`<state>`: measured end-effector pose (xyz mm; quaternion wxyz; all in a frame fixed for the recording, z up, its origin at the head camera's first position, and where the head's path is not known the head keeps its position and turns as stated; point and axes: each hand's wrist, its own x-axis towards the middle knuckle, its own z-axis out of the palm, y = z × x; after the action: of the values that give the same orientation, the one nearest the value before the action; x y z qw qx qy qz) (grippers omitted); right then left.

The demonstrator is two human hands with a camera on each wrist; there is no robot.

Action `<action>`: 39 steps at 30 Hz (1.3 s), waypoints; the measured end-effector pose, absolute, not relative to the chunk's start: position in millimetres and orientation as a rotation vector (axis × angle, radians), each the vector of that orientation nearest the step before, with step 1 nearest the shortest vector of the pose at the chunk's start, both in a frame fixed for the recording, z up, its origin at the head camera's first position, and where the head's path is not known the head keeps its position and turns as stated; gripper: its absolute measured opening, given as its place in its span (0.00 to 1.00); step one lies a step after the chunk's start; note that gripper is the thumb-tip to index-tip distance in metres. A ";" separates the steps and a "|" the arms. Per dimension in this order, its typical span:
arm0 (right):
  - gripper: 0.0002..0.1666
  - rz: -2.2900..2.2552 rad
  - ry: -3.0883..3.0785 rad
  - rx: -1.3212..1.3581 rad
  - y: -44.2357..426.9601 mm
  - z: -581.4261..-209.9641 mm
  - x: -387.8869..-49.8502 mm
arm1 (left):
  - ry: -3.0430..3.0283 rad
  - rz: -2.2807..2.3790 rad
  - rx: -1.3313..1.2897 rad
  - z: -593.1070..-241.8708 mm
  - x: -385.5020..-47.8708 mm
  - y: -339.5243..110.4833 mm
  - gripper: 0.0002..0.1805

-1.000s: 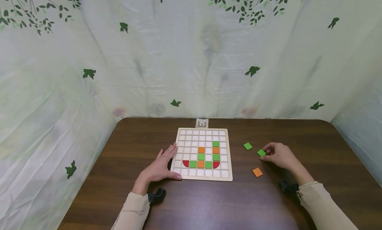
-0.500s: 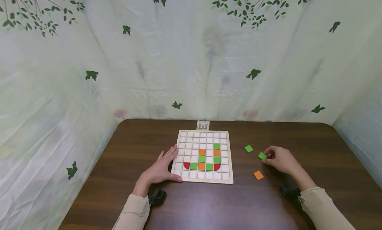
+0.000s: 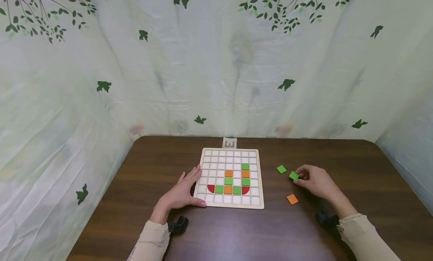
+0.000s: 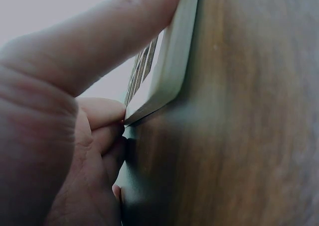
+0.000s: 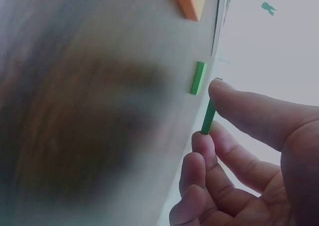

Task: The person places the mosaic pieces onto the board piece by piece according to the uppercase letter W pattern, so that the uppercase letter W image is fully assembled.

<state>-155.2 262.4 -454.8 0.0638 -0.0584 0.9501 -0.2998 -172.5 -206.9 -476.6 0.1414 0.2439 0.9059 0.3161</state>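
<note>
A white gridded board in a pale wooden frame lies on the table, with green, orange and red tiles in several cells. My left hand rests against its left side, fingers stretched along the edge and thumb on the near corner; the left wrist view shows the thumb touching the frame. To the board's right, my right hand pinches a square green tile between thumb and fingers. In the right wrist view that green tile appears edge-on, apart from the tabletop.
A second green tile lies just left of the held one, and an orange tile lies nearer me. Behind the board is a small printed card. A leaf-patterned curtain hangs behind the dark wooden table.
My right hand has shifted slightly left with the green tile, closer to the loose green one. My left hand stays at the board. The head view has tilted a little.
</note>
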 end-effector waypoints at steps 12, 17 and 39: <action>0.17 -0.919 2.892 -0.231 242.0 -447.2 -153.4 | 2.616 0.893 0.688 -478.0 -173.0 -208.6 0.67; 0.17 -0.931 2.887 -0.250 229.5 -445.6 -153.9 | 2.615 0.901 0.702 -478.2 -172.9 -208.4 0.67; 0.15 -1.016 2.875 -0.387 176.1 -445.8 -155.7 | 2.613 0.914 0.702 -476.0 -172.4 -206.1 0.67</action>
<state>-155.7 176.1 -445.8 0.0337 -0.1259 0.9348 -0.3304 -172.4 -206.1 -476.0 0.1426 0.2433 0.9056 0.3168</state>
